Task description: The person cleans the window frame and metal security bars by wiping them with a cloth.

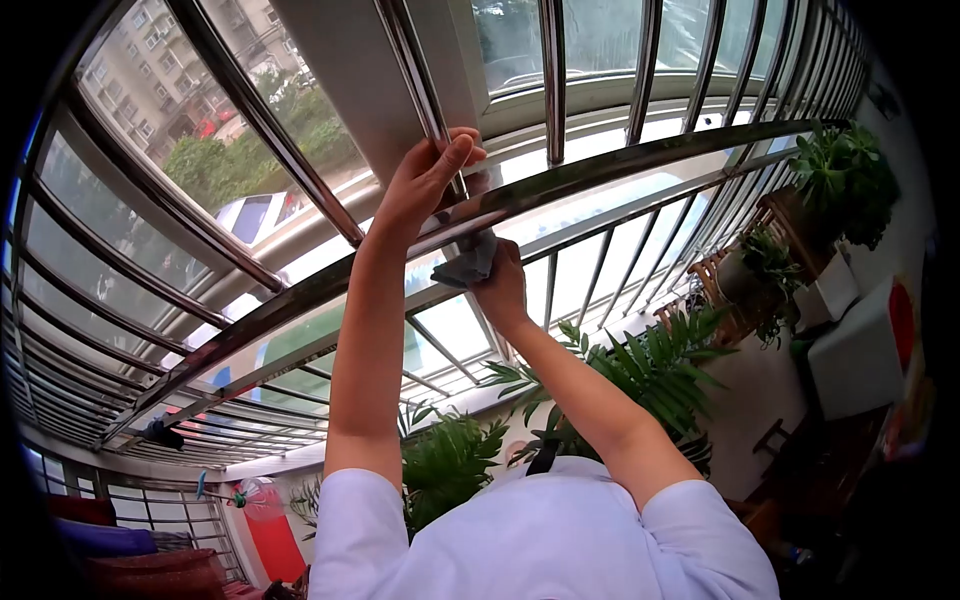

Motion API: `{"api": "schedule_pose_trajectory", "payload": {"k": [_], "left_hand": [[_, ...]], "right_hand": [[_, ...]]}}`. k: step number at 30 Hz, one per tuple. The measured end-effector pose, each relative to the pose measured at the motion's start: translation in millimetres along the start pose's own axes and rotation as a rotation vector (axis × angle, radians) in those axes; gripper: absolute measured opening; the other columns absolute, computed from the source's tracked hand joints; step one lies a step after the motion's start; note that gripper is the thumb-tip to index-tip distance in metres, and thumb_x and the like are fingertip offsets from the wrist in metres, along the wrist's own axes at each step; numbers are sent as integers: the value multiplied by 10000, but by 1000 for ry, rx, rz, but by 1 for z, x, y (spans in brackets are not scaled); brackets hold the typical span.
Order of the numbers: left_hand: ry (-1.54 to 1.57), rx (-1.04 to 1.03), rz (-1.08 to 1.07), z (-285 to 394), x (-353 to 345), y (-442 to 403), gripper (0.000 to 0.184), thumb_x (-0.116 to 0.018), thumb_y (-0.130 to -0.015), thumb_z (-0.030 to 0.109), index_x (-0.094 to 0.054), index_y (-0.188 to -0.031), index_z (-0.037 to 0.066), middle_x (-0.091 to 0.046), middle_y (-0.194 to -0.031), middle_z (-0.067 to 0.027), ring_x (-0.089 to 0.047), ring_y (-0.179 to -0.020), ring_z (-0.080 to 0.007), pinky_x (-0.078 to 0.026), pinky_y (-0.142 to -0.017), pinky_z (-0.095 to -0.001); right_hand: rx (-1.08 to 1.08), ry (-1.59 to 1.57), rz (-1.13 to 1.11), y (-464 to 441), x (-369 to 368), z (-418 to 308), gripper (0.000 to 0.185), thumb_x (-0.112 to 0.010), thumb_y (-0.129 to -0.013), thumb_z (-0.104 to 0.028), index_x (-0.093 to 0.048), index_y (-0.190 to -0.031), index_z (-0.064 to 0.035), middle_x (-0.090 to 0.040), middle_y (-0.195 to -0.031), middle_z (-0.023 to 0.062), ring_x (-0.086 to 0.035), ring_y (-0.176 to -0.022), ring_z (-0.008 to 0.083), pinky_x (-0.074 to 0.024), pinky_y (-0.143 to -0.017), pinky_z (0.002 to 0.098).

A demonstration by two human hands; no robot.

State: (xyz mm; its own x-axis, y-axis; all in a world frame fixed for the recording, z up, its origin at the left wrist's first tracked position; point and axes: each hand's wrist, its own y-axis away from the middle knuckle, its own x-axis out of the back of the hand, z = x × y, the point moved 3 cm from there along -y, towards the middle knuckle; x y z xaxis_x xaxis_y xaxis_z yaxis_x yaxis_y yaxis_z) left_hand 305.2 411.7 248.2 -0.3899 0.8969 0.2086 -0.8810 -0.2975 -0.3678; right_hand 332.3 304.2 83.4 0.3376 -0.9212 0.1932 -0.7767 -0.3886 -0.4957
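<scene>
The left hand (425,182) is closing around a vertical metal bar (408,55), its fingers curling about the bar just above the curved horizontal rail (600,162). The right hand (503,285) is pinching a grey cloth (468,264) below that rail. The cloth is lying bunched at the fingers of the right hand, on the side toward the left forearm, and is sitting lower than the left hand, apart from it. Whether the cloth is pressing on the metal behind it is hard to tell.

More bars are running along both sides in front of the window panes (610,40). A leafy green plant (650,365) is spreading beside the right forearm, and a succulent (845,175) is standing farther off at the upper right. Dark red and purple fabrics (120,545) are lying at the lower left.
</scene>
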Motion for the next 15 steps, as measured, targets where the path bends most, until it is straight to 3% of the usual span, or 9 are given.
{"api": "schedule_pose_trajectory", "payload": {"k": [2,6,7,9,12,14,15], "left_hand": [[64,17,-3,-4,2,0,504,-537,-920,478,-596,-1148,32,-651,-1015,-74,-586,-1044,-175,-418,-952,-320],[99,20,-25,-5,3,1,494,-529,-925,479,-611,-1114,30,-650,-1003,-77,-583,-1045,-182,-415,-959,-321],[35,-22,-31,-3,4,0,491,-501,-942,467,-601,-1126,23,-634,-1031,-86,-576,-1048,-178,-436,-941,-334],[-23,-61,-41,3,0,2,489,-473,-960,455,-592,-1139,16,-618,-1060,-95,-569,-1052,-174,-457,-923,-347],[-17,-65,83,9,-2,8,451,-435,-982,378,-536,-1224,11,-581,-1178,-120,-521,-1154,-204,-402,-975,-378],[429,-101,102,8,7,11,436,-396,-945,244,-459,-1313,19,-526,-1284,-120,-475,-1228,-213,-405,-978,-415],[341,-138,118,0,19,7,467,-360,-862,55,-442,-1321,32,-508,-1313,-102,-477,-1240,-207,-444,-960,-410]], "right_hand": [[-92,21,-99,8,-1,25,450,-736,-675,-130,-566,-1088,-68,-546,-1082,164,-547,-1001,368,-456,-868,426],[-128,-5,-12,-11,-1,-6,456,-747,-676,-179,-565,-1075,-51,-561,-1047,170,-553,-982,371,-454,-867,429],[-32,-71,19,-23,1,-25,469,-755,-671,-207,-562,-1063,-36,-568,-1023,172,-559,-984,375,-458,-864,428],[-70,-18,14,-26,0,-29,497,-756,-670,-228,-548,-1080,-38,-559,-1047,172,-567,-974,379,-467,-850,434],[-120,157,-16,-12,-3,-12,588,-760,-664,-276,-499,-1143,-58,-525,-1127,164,-590,-941,385,-492,-801,450],[-162,303,-173,2,-4,5,609,-752,-677,-280,-467,-1176,-78,-507,-1146,157,-597,-925,384,-501,-783,457],[-166,305,-150,8,-4,18,539,-763,-672,-235,-516,-1120,-65,-505,-1124,148,-595,-929,374,-494,-793,445]]}}
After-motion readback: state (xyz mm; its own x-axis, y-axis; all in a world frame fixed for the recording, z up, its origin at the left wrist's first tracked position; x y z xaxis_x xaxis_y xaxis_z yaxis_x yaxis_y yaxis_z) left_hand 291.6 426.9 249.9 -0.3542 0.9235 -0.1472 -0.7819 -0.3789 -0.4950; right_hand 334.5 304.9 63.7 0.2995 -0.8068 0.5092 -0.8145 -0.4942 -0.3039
